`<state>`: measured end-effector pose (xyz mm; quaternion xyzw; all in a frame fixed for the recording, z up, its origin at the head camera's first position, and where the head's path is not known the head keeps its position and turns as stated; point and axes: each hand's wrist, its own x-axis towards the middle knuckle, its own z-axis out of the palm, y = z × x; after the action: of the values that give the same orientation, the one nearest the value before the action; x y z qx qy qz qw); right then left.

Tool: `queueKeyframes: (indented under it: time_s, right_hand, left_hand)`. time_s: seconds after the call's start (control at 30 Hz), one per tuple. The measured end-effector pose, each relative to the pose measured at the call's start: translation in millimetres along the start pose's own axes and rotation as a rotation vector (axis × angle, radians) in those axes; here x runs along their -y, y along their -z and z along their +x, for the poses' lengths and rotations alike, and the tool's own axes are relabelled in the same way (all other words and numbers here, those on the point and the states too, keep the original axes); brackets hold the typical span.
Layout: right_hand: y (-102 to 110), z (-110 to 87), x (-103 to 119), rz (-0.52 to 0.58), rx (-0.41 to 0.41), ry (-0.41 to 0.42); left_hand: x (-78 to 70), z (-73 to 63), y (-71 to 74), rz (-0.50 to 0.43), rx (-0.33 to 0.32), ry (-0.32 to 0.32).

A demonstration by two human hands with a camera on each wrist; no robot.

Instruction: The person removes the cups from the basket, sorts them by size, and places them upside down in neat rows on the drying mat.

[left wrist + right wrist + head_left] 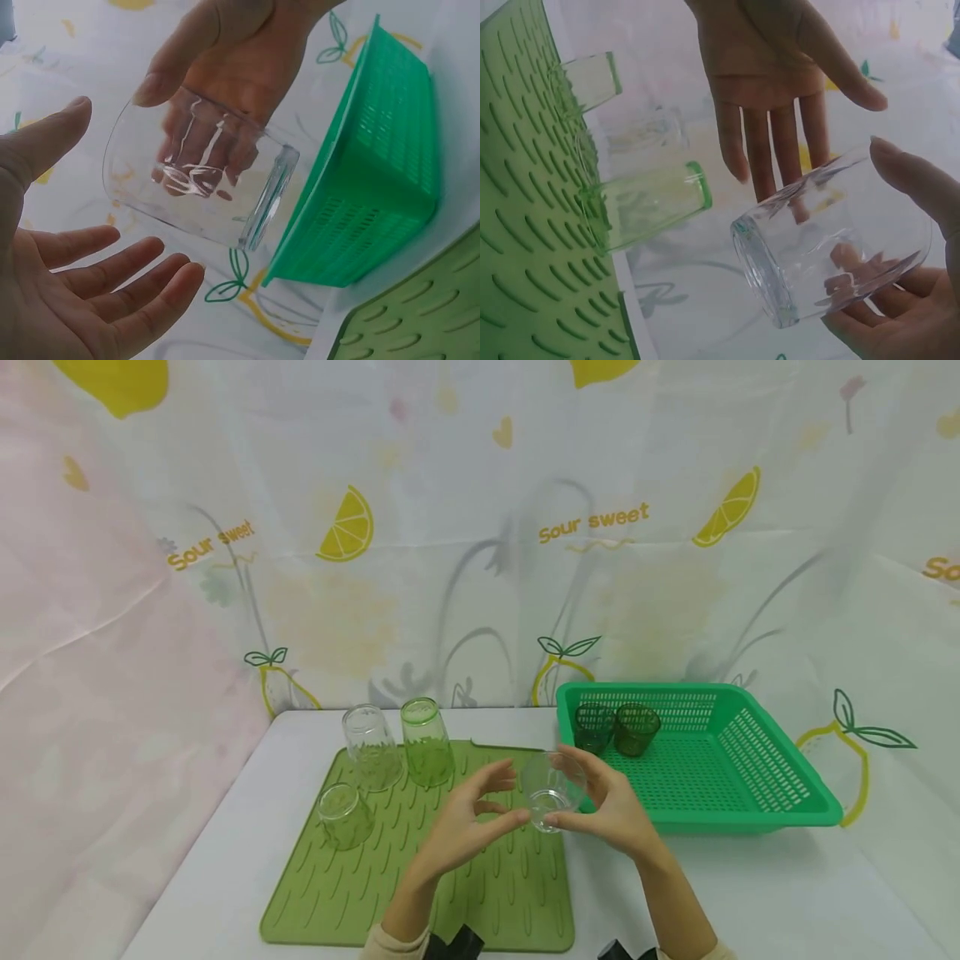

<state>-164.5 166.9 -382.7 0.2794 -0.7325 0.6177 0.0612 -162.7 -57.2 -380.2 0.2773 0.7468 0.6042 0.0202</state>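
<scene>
A clear drinking glass (pixel 553 785) is held upright above the mat's right edge, its thick base downward. My right hand (pixel 611 806) grips it from the right, thumb on the near side and fingers round the far side. Just left of the glass is my left hand (pixel 472 818), fingers spread and relaxed, with a gap between them and the glass in the left wrist view. Upside down on the green drying mat (pixel 450 893) stand a tall clear glass (pixel 372 752), a tall green glass (pixel 427 743) and a short pale-green glass (pixel 345 817).
A green plastic basket (pixel 750 817) stands at the right of the white table (pixel 217 860). Two dark glasses, one greenish (pixel 592 727) and one brownish (pixel 636 731), sit in its back left corner. A lemon-printed cloth (pixel 450 527) hangs behind.
</scene>
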Motion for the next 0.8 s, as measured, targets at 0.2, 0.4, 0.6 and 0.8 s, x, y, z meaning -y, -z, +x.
queueKeyframes:
  time_s: [0.2, 0.4, 0.6, 0.8]
  right_hand:
    - [-6, 1.2, 1, -0.037, 0.001, -0.015]
    - [-17, 3.5, 0, -0.156, -0.007, -0.028]
    - [-30, 3.7, -4, -0.354, -0.030, 0.053]
    - [-39, 3.9, 0, -0.462, -0.040, 0.053]
  left_hand:
    - [-3.0, 6.5, -2.7, 0.015, 0.037, 0.002]
    - [-7.0, 11.1, -6.6, 0.086, 0.018, 0.056]
    - [-15.2, 15.8, -11.6, 0.321, 0.011, 0.092]
    - [-26.8, 18.4, -14.5, 0.520, 0.010, 0.138]
